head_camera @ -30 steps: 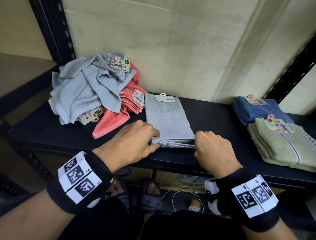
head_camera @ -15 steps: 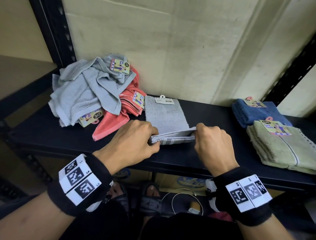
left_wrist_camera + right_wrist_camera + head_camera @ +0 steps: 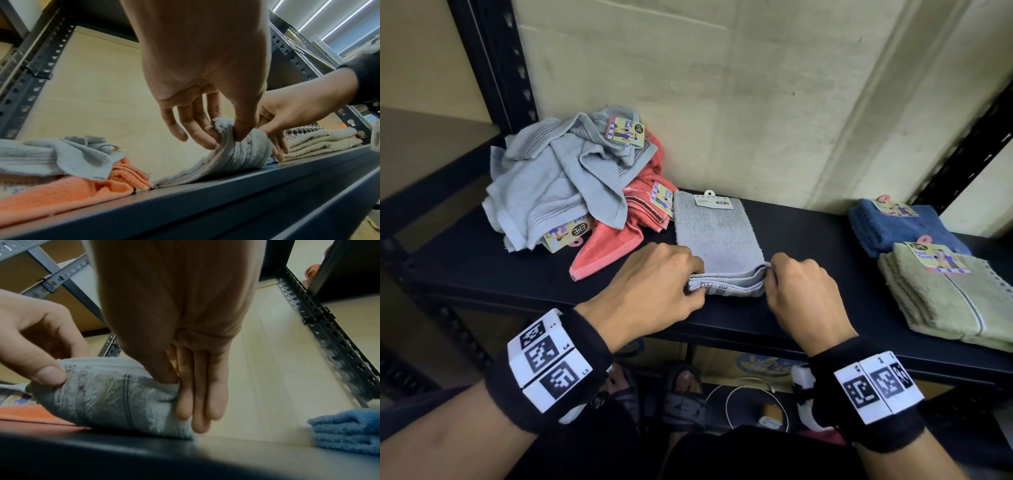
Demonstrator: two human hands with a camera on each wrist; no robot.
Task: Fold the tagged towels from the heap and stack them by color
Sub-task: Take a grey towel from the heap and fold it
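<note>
A grey towel (image 3: 717, 236) lies folded lengthwise on the black shelf (image 3: 818, 240), its white tag at the far end. My left hand (image 3: 654, 284) pinches the near left corner between thumb and fingers, and my right hand (image 3: 804, 291) pinches the near right corner. The near end is lifted off the shelf, as the left wrist view shows on the grey towel (image 3: 240, 155). In the right wrist view the grey towel (image 3: 107, 394) bunches under my thumb. The heap (image 3: 558, 185) of grey and coral towels sits to the left.
A folded blue towel (image 3: 893, 226) lies at the right rear, with a stack of folded olive towels (image 3: 955, 298) in front of it. Black upright posts stand at both shelf ends. A wall closes the back. Feet in sandals and a cable show below the shelf.
Both hands have lifted the towel's near end off the shelf and carried it away from me, toward the tagged far end. The flat part of the towel looks shorter.
</note>
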